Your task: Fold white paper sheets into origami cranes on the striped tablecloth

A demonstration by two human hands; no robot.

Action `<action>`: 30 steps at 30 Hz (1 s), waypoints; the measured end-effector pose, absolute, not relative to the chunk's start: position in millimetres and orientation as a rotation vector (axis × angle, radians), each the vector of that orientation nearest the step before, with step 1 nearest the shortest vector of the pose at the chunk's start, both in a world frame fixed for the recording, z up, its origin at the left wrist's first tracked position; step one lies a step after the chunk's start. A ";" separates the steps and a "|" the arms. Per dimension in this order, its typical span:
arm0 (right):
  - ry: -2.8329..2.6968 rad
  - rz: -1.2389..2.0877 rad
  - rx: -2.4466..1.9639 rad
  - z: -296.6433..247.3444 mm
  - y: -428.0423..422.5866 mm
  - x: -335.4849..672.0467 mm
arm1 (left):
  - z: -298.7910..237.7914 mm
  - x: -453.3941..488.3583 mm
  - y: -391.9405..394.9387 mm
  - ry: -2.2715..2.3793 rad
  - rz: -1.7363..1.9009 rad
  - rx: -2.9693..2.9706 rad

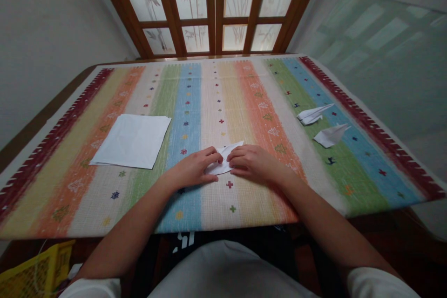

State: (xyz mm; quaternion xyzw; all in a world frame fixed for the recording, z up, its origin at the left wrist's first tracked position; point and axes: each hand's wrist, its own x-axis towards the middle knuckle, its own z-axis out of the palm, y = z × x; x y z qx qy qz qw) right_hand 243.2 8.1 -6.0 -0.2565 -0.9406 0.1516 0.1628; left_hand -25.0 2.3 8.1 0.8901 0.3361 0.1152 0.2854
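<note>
A partly folded white paper [226,158] lies on the striped tablecloth [216,98] near the front edge. My left hand [193,167] presses on its left side, fingers curled onto the paper. My right hand [253,162] rests on its right side, fingers bent and pressing the fold. Both hands meet over the sheet and hide most of it.
A stack of flat white sheets [134,140] lies to the left. Two folded paper planes [313,114] [330,135] sit at the right on the green and blue stripes. A wooden-framed window [213,7] stands behind the table. A yellow crate [35,272] sits low left.
</note>
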 end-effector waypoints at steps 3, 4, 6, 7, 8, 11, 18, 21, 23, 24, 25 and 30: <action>-2.697 0.417 -0.716 -7.0 9.1 241.9 | 10.4 -23.1 -0.2 0.857 0.180 2.410; -2.697 0.418 -0.716 -6.6 9.2 241.6 | 10.2 -22.5 -0.7 0.846 0.148 2.414; -2.692 0.445 -0.726 -4.7 9.0 241.9 | 8.9 -21.2 -1.7 0.849 0.139 2.417; -2.688 0.471 -0.735 -3.6 8.9 242.3 | 8.1 -20.7 -2.2 0.858 0.151 2.419; -2.682 0.500 -0.750 -2.6 8.8 243.1 | 7.5 -20.1 -2.8 0.869 0.164 2.421; -2.651 0.564 -0.818 -1.6 9.5 245.8 | 7.1 -18.4 -5.3 0.903 0.176 2.422; -2.626 0.624 -0.840 -5.4 13.4 247.5 | 7.5 -9.2 -13.7 1.041 0.191 2.424; -2.602 0.637 -0.854 -6.1 15.4 245.9 | 6.0 -5.6 -16.3 1.100 0.209 2.426; -2.581 0.648 -0.868 -7.1 16.6 244.3 | 5.9 -4.9 -16.9 1.120 0.241 2.419; -2.572 0.652 -0.877 -7.8 17.0 243.5 | 6.2 -5.1 -17.0 1.127 0.252 2.409; -2.561 0.653 -0.889 -8.6 17.1 242.6 | 6.8 -5.6 -16.9 1.134 0.255 2.394; -2.482 0.630 -0.998 -11.2 13.7 238.2 | 11.1 -9.8 -14.7 1.162 0.265 2.282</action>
